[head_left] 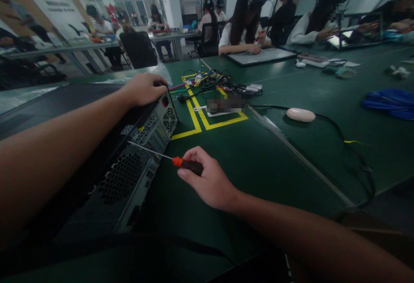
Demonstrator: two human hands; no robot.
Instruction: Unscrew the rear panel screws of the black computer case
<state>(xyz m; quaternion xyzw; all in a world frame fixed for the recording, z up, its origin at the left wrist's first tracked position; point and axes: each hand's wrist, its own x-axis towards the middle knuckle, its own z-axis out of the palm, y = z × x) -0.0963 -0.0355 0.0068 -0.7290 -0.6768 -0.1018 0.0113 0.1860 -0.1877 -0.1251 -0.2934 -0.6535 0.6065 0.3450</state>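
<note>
A black desktop computer case point(129, 175) lies on the green table at the left, its rear panel with vent grilles and ports turned toward the right. My left hand point(145, 89) rests on the case's top near the far rear corner, fingers curled over the edge; it is not gripping anything separate. In my right hand point(210, 181) is a screwdriver point(190, 165) with an orange and black handle. Its thin shaft points left, and the tip is at the upper edge of the rear panel. Whether the tip sits in a screw is too small to tell.
Tangled cables point(220, 80) lie beyond the case, by yellow tape point(223, 124) on the table. A white oval device point(300, 114) sits on a black cord at the right. Blue cloth-like material point(388, 103) lies farther right. Several people work across the table.
</note>
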